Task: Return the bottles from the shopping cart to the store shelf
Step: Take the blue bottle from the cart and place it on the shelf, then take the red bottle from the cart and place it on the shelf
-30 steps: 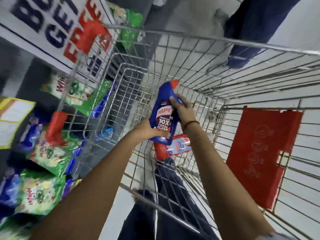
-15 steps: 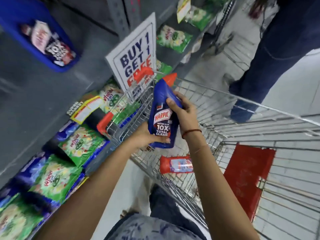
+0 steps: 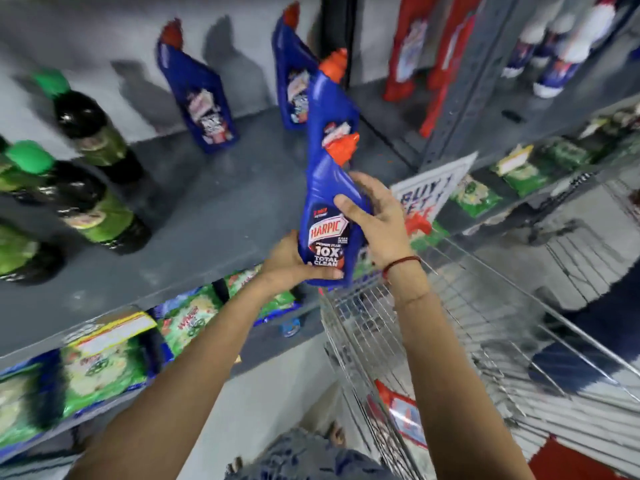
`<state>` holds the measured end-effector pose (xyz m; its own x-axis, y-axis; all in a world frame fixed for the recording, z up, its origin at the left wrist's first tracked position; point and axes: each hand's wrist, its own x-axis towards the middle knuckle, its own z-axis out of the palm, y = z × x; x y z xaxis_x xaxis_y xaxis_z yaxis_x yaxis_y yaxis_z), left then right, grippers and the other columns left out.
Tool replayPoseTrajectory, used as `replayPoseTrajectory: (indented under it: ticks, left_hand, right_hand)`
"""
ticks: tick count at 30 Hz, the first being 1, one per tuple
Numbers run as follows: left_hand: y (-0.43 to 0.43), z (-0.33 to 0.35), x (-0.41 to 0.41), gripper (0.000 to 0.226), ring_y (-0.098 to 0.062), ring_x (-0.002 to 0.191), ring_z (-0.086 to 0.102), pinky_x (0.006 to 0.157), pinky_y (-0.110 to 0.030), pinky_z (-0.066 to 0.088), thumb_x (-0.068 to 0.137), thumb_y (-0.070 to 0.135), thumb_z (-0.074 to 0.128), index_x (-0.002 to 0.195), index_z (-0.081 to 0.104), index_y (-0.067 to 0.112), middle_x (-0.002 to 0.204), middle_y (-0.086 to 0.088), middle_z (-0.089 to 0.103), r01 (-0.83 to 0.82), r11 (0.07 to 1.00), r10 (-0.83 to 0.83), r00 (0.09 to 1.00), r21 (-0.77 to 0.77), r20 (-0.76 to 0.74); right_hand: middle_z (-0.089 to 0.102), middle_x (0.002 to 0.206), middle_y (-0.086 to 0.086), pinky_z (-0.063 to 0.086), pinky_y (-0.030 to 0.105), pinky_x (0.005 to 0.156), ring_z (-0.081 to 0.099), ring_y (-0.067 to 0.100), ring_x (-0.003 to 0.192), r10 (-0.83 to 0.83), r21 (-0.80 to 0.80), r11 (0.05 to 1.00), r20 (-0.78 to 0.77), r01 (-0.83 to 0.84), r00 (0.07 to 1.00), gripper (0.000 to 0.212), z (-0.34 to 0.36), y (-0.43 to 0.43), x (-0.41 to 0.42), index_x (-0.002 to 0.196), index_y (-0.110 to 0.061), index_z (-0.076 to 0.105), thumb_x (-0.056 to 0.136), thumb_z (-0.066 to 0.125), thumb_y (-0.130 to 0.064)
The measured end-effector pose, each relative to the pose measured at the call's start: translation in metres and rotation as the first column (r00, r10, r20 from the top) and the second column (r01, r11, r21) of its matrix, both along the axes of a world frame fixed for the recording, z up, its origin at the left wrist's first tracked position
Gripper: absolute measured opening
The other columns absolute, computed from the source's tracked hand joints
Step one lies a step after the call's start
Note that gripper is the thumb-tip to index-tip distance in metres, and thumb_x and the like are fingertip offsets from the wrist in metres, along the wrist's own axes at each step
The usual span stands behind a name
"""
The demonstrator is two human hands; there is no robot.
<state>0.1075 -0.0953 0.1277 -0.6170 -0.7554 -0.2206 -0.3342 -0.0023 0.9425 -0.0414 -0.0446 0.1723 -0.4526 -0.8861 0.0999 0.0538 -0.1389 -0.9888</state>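
Observation:
I hold a blue Harpic bottle [image 3: 325,233] with an orange cap upright in both hands, above the front edge of the grey store shelf [image 3: 207,209]. My left hand [image 3: 289,266] cups its base. My right hand [image 3: 379,220] wraps its right side. Three more blue bottles stand on the shelf: one [image 3: 334,102] right behind the held bottle, one [image 3: 202,102] to the left and one [image 3: 291,77] at the back. The wire shopping cart [image 3: 460,306] is at the lower right, with a red bottle [image 3: 405,417] lying in it.
Dark bottles with green caps [image 3: 90,129] stand on the shelf's left side. Red bottles [image 3: 405,53] and white-capped ones [image 3: 561,46] fill the bay to the right. Green detergent bags [image 3: 104,368] lie on the lower shelf. A "BUY 1 GET 1" sign [image 3: 429,192] hangs by the cart.
Both hands have lifted the blue bottle out of the cart and up to shelf height. My view has swung from the cart up to the shelf.

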Motion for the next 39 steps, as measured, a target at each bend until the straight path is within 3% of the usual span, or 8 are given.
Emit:
replayPoseTrajectory:
  ticks: [9, 17, 20, 25, 28, 31, 34, 39]
  left_hand:
    - [-0.091, 0.020, 0.054, 0.083, -0.027, 0.107, 0.062, 0.098, -0.043, 0.047, 0.049, 0.025, 0.089, 0.119, 0.048, 0.010, 0.115, -0.011, 0.065, -0.379, 0.912, 0.366, 0.925, -0.156, -0.107]
    - [-0.118, 0.018, 0.051, 0.069, -0.025, 0.108, 0.059, 0.095, -0.036, 0.046, 0.068, 0.014, 0.081, 0.125, 0.043, 0.011, 0.121, -0.010, 0.062, -0.436, 0.882, 0.430, 0.900, -0.178, -0.070]
    - [-0.128, 0.019, 0.048, 0.068, -0.023, 0.106, 0.057, 0.091, -0.032, 0.045, 0.070, 0.016, 0.079, 0.127, 0.042, 0.009, 0.120, -0.009, 0.060, -0.411, 0.889, 0.415, 0.909, -0.202, -0.025]
    - [-0.108, 0.007, 0.044, 0.053, -0.027, 0.096, 0.060, 0.079, -0.031, 0.044, 0.074, 0.021, 0.076, 0.112, 0.045, 0.004, 0.105, -0.008, 0.062, -0.540, 0.801, 0.559, 0.829, -0.258, 0.000]
    - [-0.079, -0.012, 0.033, 0.048, -0.038, 0.104, 0.058, 0.087, -0.045, 0.049, 0.071, 0.021, 0.070, 0.110, 0.043, 0.016, 0.116, -0.022, 0.056, -0.707, 0.666, 0.681, 0.706, -0.236, -0.195]
    - [-0.023, -0.019, 0.008, 0.064, -0.028, 0.118, 0.044, 0.100, -0.047, 0.042, 0.077, 0.016, 0.061, 0.133, 0.032, 0.008, 0.130, -0.024, 0.036, -0.784, 0.570, 0.727, 0.621, -0.246, -0.293]
    - [0.039, -0.032, -0.026, 0.062, -0.004, 0.120, 0.037, 0.107, -0.023, 0.031, 0.079, 0.008, 0.059, 0.134, 0.032, -0.003, 0.130, -0.022, 0.037, -0.617, 0.670, 0.541, 0.787, -0.413, -0.296]
    - [0.096, -0.073, -0.086, 0.049, -0.028, 0.118, 0.046, 0.101, -0.030, 0.038, 0.082, 0.016, 0.062, 0.127, 0.045, 0.002, 0.126, -0.015, 0.050, 0.083, 0.881, -0.054, 0.996, -0.467, 0.075]
  right_hand:
    - [0.053, 0.124, 0.003, 0.032, -0.003, 0.092, 0.045, 0.008, 0.116, 0.310, 0.031, 0.937, -0.532, -0.348, 0.788, 0.058, 0.064, -0.100, 0.060, 0.128, -0.003, 0.047, 0.076, 0.070, -0.007]
    - [0.045, 0.142, 0.014, 0.029, 0.017, 0.104, 0.042, 0.020, 0.129, 0.413, 0.194, 0.905, -0.619, -0.379, 0.668, 0.053, 0.064, -0.145, 0.064, 0.135, -0.006, 0.039, 0.087, 0.059, -0.010]
    - [0.041, 0.144, 0.016, 0.026, 0.011, 0.098, 0.039, 0.025, 0.132, 0.379, 0.191, 0.923, -0.617, -0.335, 0.690, 0.053, 0.060, -0.151, 0.060, 0.138, -0.007, 0.034, 0.089, 0.055, -0.009]
    - [0.043, 0.143, 0.013, 0.035, 0.034, 0.108, 0.040, 0.025, 0.132, 0.318, 0.154, 0.947, -0.565, -0.281, 0.761, 0.054, 0.043, -0.138, 0.051, 0.137, -0.011, 0.036, 0.088, 0.057, -0.015]
    - [0.048, 0.135, 0.013, 0.046, 0.024, 0.093, 0.050, 0.021, 0.120, 0.145, 0.113, 0.988, -0.449, -0.105, 0.882, 0.044, 0.016, -0.100, 0.036, 0.130, -0.012, 0.046, 0.087, 0.058, -0.017]
    - [0.063, 0.108, 0.007, 0.047, 0.012, 0.074, 0.060, -0.006, 0.088, -0.065, 0.107, 0.990, -0.262, 0.096, 0.963, 0.024, -0.031, -0.040, 0.005, 0.109, -0.007, 0.061, 0.086, 0.061, -0.011]
    - [0.062, 0.083, 0.002, 0.048, 0.023, 0.072, 0.060, 0.002, 0.074, -0.230, 0.276, 0.929, -0.096, 0.248, 0.968, 0.011, -0.092, 0.037, -0.029, 0.085, -0.017, 0.064, 0.085, 0.061, -0.007]
    - [0.063, 0.070, 0.013, 0.046, 0.029, 0.061, 0.055, 0.020, 0.059, -0.414, 0.717, 0.625, -0.032, 0.309, 0.910, 0.015, -0.208, 0.160, -0.059, 0.093, 0.003, 0.063, 0.083, 0.060, -0.007]
